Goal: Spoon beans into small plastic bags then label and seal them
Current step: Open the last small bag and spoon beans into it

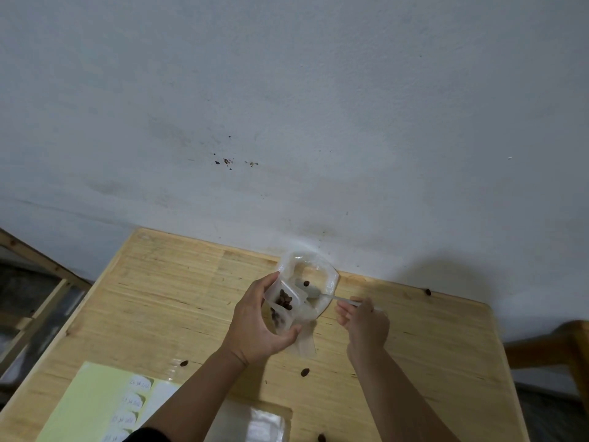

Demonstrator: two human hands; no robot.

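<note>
My left hand (255, 320) grips a small clear plastic bag (283, 306) with its mouth held open; dark brown beans lie inside it. Just behind it sits a larger clear bag (318, 266), open at the top, with one bean showing inside. My right hand (363, 320) pinches the handle of a metal spoon (331, 296), whose bowl end reaches into the larger bag beside the small one. A yellow-green label sheet (95, 406) with several written white labels lies at the near left.
The wooden table (159, 298) stands against a white wall. Loose beans (305, 372) lie scattered on it, one near the far right edge (427, 292). A stack of empty clear bags (258, 422) lies near the front. A wooden chair (557, 349) is at the right.
</note>
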